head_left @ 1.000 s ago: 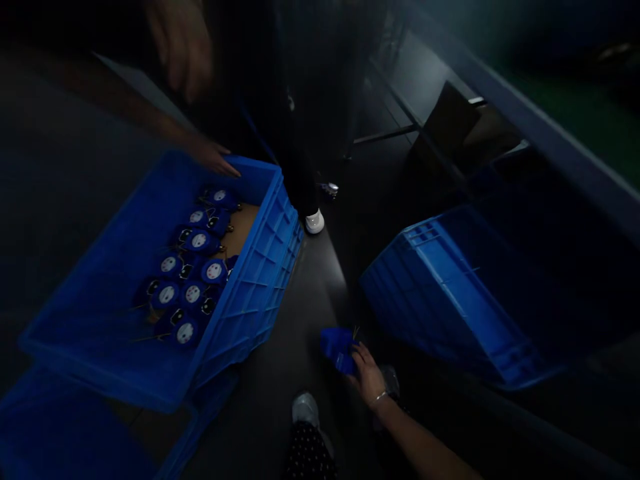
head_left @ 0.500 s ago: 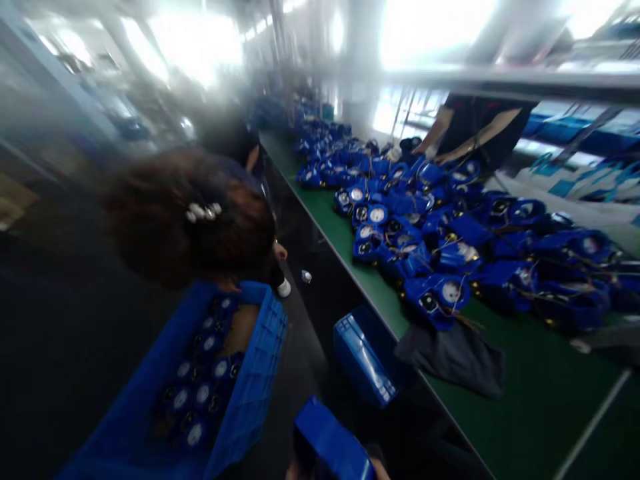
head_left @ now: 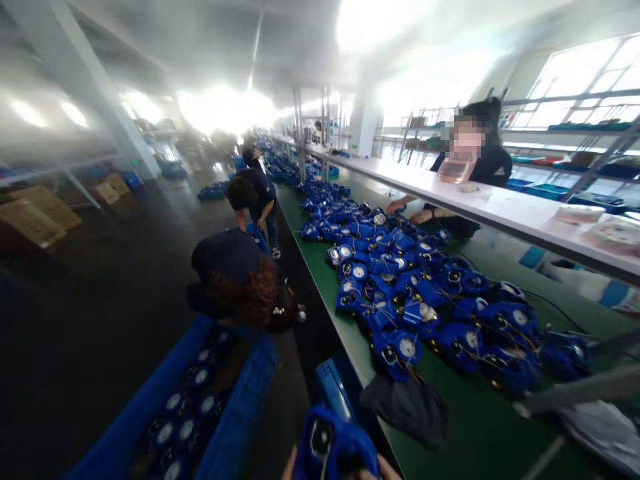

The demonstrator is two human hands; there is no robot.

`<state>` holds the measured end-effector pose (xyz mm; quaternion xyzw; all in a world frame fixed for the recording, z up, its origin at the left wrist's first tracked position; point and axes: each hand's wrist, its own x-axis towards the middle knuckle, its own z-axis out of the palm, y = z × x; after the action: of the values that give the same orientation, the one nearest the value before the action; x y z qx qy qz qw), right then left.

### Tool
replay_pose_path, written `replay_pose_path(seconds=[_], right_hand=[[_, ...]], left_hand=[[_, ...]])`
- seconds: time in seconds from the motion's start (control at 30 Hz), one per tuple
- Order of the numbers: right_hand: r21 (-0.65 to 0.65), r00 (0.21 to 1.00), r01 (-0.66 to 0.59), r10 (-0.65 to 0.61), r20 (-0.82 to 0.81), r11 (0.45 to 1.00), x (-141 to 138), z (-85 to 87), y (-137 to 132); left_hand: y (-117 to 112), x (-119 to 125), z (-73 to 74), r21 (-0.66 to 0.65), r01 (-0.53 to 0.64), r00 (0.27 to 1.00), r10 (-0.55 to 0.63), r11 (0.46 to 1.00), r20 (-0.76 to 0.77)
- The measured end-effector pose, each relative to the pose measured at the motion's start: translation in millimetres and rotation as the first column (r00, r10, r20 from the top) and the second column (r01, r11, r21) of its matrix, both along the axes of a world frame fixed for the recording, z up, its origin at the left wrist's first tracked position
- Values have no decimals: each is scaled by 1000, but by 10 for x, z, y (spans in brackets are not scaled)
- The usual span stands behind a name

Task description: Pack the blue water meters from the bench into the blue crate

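At the bottom edge I hold up a blue meter [head_left: 333, 447] with a small dial window on its face. Only fingertips of my right hand [head_left: 385, 470] show, curled around both sides of the meter from below. My left hand is out of view. A blue crate [head_left: 235, 427] on the floor to my left holds several more blue meters with white dials [head_left: 187, 407]. To my right, a long green table [head_left: 480, 433] carries a large heap of the same blue meters [head_left: 400, 280].
A person [head_left: 240, 287] bends over the crate just ahead, and another person [head_left: 255, 193] bends further down the aisle. A third person [head_left: 475, 167] sits across the table behind a white shelf [head_left: 450, 193]. A dark cloth [head_left: 407, 407] lies on the table's near edge, and a second blue crate [head_left: 333, 393] stands under it.
My view has swung up from the dark floor to the long table and hall. The blue meter rose with my right hand from near the floor to the bottom of the view.
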<state>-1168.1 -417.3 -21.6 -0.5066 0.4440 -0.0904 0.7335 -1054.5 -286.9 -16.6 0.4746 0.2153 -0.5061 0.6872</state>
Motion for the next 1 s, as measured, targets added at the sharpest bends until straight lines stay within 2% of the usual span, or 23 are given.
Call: replay_pose_path(seconds=[0.1,0.17,0.23,0.4,0.5,0.57,0.67,0.77,0.87,0.93,1.0], right_hand=[[88,976,202,-208,62,975,-270,221,268],[202,934,325,-348,86,924,-248,303,322],[298,897,403,-438,58,865,-146,311,327],[350,850,506,-525,-46,789,110,257,450],[369,806,575,-584,-98,731,294,299,638],[402,796,581,-597,-99,708,457,337,773],[423,833,521,-549,-64,742,721,355,920],[304,879,471,-469,-82,829,937,320,943],[161,927,374,-364,-86,913,1102,288,823],[82,961,275,-270,-60,958,1216,299,670],[-51,986,166,-167,-27,985,1351,352,473]], left_hand=[[-23,-57,126,-82,9,999,-6,997,42],[-70,6,156,-95,47,996,-40,994,74],[-101,114,159,-84,94,993,-88,992,73],[-1,429,175,-92,204,979,-201,975,36],[111,628,238,-81,288,958,-287,954,18],[172,781,279,-60,298,954,-296,953,35],[241,1054,303,-49,256,962,-249,965,112],[295,1353,303,-10,228,957,-222,974,184],[339,1605,325,9,219,950,-215,976,224],[351,1717,369,-20,194,955,-184,981,233],[335,1789,446,-73,159,960,-137,985,243]])
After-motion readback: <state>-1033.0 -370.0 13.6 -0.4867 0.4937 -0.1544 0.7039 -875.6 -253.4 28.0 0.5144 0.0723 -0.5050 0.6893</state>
